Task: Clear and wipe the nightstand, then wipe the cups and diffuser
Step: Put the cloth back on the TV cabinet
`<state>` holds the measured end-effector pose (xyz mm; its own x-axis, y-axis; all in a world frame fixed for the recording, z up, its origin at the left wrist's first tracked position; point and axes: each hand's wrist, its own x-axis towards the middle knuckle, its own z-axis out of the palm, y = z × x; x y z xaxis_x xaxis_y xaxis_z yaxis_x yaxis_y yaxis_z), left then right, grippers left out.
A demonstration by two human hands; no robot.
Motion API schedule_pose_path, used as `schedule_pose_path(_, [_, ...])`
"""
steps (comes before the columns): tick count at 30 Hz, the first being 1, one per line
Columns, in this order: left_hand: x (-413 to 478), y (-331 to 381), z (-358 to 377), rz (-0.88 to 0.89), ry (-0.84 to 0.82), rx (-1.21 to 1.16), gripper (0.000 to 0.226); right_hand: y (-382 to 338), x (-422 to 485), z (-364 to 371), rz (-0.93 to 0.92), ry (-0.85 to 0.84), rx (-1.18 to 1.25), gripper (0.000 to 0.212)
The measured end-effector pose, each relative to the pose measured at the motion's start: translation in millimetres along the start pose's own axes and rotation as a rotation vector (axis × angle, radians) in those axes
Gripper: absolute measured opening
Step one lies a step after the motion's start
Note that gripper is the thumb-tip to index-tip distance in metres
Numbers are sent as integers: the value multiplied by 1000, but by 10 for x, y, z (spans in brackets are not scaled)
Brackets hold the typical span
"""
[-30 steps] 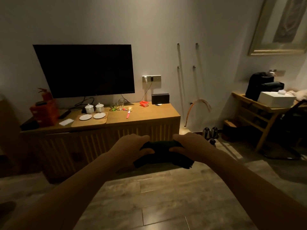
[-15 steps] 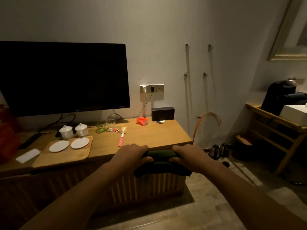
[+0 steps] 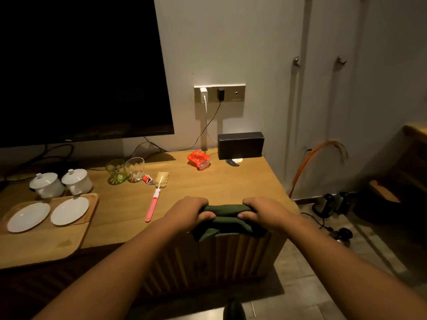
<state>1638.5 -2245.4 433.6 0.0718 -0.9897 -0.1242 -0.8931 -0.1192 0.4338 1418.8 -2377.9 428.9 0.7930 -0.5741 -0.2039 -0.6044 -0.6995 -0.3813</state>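
Note:
Both hands hold a folded dark green cloth (image 3: 225, 219) over the front right edge of the wooden cabinet top (image 3: 231, 181). My left hand (image 3: 188, 212) grips its left end and my right hand (image 3: 263, 212) its right end. Further back stand a green glass cup (image 3: 116, 171) and a clear glass cup (image 3: 135, 169), side by side. Two white lidded cups (image 3: 61, 184) sit at the left. A black box-shaped device (image 3: 240, 145) stands against the wall at the back right.
A wooden tray (image 3: 46, 245) with two white saucers lies at the left. A pink-handled brush (image 3: 154, 200), a red wrapper (image 3: 199, 159) and small packets lie on the top. A dark TV (image 3: 80, 65) fills the upper left. Cables run to the wall socket (image 3: 219, 93). Kettles (image 3: 332, 202) stand on the floor at right.
I have walked up close to the cabinet. The cloth, held in both hands all along, has gone from in front of the cabinet to over its front edge.

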Motion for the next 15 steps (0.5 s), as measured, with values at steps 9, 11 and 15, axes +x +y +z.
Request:
schedule_pose_path(9, [1334, -511, 707, -394, -136, -232, 32, 1164, 1299, 405, 115, -250, 150, 35])
schedule_pose_path(11, [1523, -629, 857, -450, -163, -209, 33, 1306, 1510, 538, 147, -271, 142, 34])
schedule_pose_path(15, [1743, -750, 1078, -522, -169, -163, 29, 1458, 1725, 794, 245, -184, 83, 38])
